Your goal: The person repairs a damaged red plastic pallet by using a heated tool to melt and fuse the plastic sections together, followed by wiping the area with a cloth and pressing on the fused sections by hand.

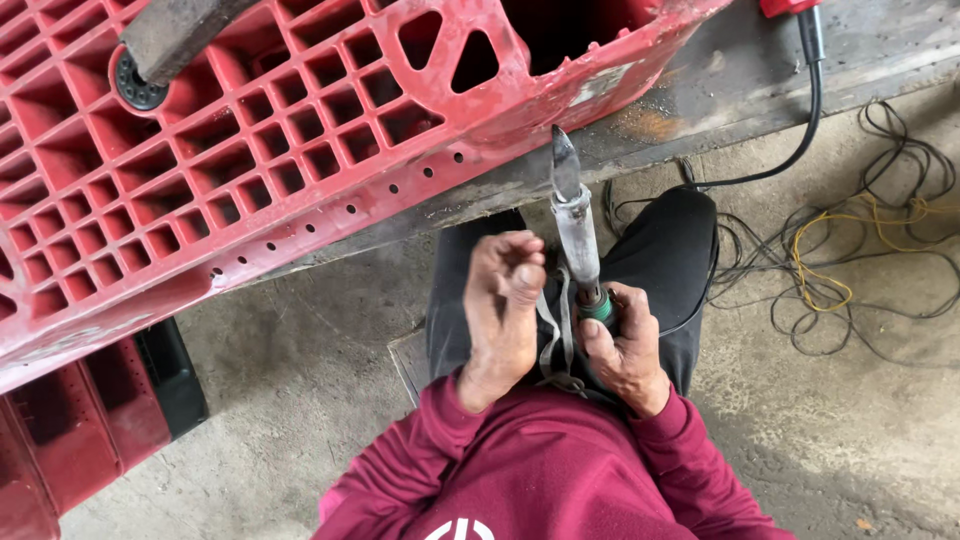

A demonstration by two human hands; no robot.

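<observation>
— What is the right hand (625, 350) doing?

— It is wrapped around the green handle of a soldering-iron-like tool (578, 235), fingers curled tight about the grip. The tool's grey metal shaft rises from the fist and ends in a flat, pointed tip just below the edge of the red plastic pallet (250, 160).

— Does the tip touch the pallet?

— I cannot tell; it sits very near the scuffed lower edge, over the grey board (700, 90) that the pallet rests on.

— And the left hand (503, 305)?

— It is raised just beside the shaft, loosely closed, thumb pressed against the bent fingers. Whether it pinches anything small, I cannot tell. It lies close to the tool without clearly touching it.

— Where is the person?

— Seated low, knees in black trousers (660, 250) under both hands, maroon sleeves at the bottom of the view. A grey strap (556, 340) hangs between the hands.

— What else lies around?

— A black cable (810, 110) runs down from a red device (785, 6) at the top edge, curving toward the person's knee. A tangle of thin black and yellow wires (850, 250) is spread on the concrete floor (300, 400) to the right. Another red pallet (70, 430) stands at the lower left, and a dark metal bar (170, 35) lies across the pallet's grid at the top left.
</observation>
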